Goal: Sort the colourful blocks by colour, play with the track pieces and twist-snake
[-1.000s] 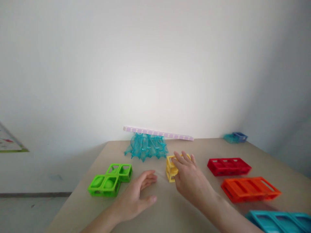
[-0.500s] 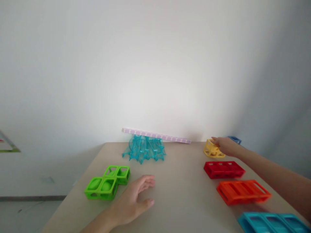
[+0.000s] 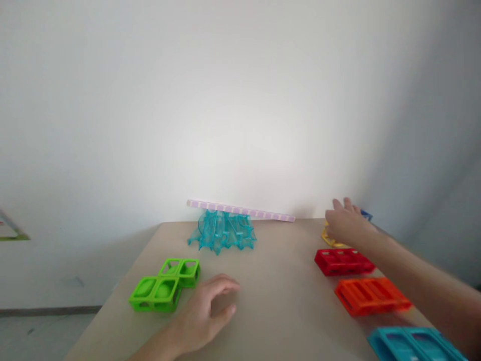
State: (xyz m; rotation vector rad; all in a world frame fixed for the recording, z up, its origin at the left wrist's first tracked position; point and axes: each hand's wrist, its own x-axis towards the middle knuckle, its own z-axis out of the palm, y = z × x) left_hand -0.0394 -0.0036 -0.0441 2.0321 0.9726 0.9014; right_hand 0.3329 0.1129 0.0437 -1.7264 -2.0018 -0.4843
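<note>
Yellow block is mostly hidden beneath right grip; cannot tell whether fingers hold it. Left grip is open, fingers curved, green block beside it.

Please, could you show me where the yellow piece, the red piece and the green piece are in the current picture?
Yellow piece (image 3: 330, 242): head view, its exposed lower frame.
Red piece (image 3: 343, 262): head view, its middle.
Green piece (image 3: 164, 289): head view, inside a front cell.
</note>
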